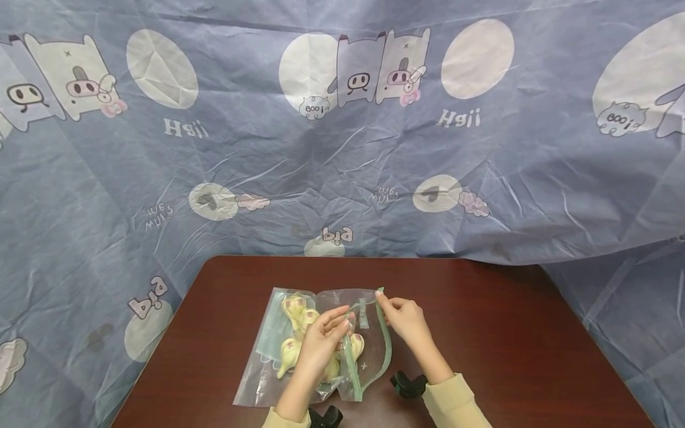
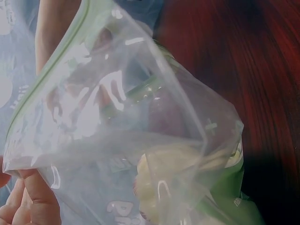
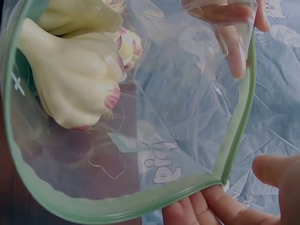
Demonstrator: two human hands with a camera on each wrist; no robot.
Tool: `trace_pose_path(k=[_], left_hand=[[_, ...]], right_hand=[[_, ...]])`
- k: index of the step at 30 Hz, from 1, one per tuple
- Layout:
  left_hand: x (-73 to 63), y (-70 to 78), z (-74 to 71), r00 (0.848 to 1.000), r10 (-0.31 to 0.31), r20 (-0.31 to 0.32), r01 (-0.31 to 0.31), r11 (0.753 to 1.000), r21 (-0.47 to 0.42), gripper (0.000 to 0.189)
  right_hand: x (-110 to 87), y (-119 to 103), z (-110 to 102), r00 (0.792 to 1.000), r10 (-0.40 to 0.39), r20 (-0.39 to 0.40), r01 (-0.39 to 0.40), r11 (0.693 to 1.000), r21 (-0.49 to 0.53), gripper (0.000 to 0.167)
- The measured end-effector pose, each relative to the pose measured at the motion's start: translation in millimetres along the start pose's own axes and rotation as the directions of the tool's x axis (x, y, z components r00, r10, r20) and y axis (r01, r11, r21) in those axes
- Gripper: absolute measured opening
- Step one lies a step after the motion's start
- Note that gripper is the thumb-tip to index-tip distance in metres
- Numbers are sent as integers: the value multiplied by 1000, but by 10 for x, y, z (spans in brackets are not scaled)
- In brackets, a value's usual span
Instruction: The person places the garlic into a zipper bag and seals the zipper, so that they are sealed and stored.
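Note:
A clear zip bag (image 1: 369,362) with a green zip strip lies on the table, its mouth spread apart toward the right. Several garlic bulbs (image 3: 75,75) with purplish tips show through the plastic. My left hand (image 1: 323,339) pinches the near side of the bag's mouth; in the left wrist view, thumb and fingers (image 2: 40,197) meet at the plastic edge. At the far corner of the zip strip is my right hand (image 1: 407,321). The right wrist view shows its fingers (image 3: 211,204) touching that corner from behind, with the thumb held apart.
Beneath the bulbs, a pale blue-green sheet (image 1: 270,334) shows through the plastic. The dark red-brown table (image 1: 508,345) extends around the bag. A blue cartoon-print cloth (image 1: 321,148) hangs behind and at both sides. Black wrist devices (image 1: 409,385) sit beside both forearms.

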State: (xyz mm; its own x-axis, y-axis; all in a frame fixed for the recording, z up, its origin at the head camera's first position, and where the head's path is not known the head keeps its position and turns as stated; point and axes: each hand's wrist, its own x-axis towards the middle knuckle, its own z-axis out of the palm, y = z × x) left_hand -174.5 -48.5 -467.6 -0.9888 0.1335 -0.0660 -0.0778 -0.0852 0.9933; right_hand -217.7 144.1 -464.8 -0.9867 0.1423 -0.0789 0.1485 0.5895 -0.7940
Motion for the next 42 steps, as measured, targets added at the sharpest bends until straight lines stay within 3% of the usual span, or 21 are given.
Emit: trace_pose_path(k=[6,14,29,34,39,42], left_hand=[[-11,-20,20,1000,-9,12,8,999,32,40],[-51,-63,39,997,15,74,-20,998,62,41],[-234,-188,140,992,11,129,-38,977,209,34],[-301,-209,164,987,53,151,-98,945,312,30],[-375,-244,213,972,147,183,-210,892,400,31],[-433,-242,245,962,164,219,-248,861,445,32]], right_hand=[[43,23,12,1000,25,4,-25,999,23,58],[95,47,17,999,47,11,-47,997,56,43],[164,141,40,994,110,25,-113,961,251,30],[169,189,43,990,130,56,-141,937,319,31],[153,241,36,984,146,100,-174,908,381,36],[140,275,32,980,151,127,-191,888,419,39]])
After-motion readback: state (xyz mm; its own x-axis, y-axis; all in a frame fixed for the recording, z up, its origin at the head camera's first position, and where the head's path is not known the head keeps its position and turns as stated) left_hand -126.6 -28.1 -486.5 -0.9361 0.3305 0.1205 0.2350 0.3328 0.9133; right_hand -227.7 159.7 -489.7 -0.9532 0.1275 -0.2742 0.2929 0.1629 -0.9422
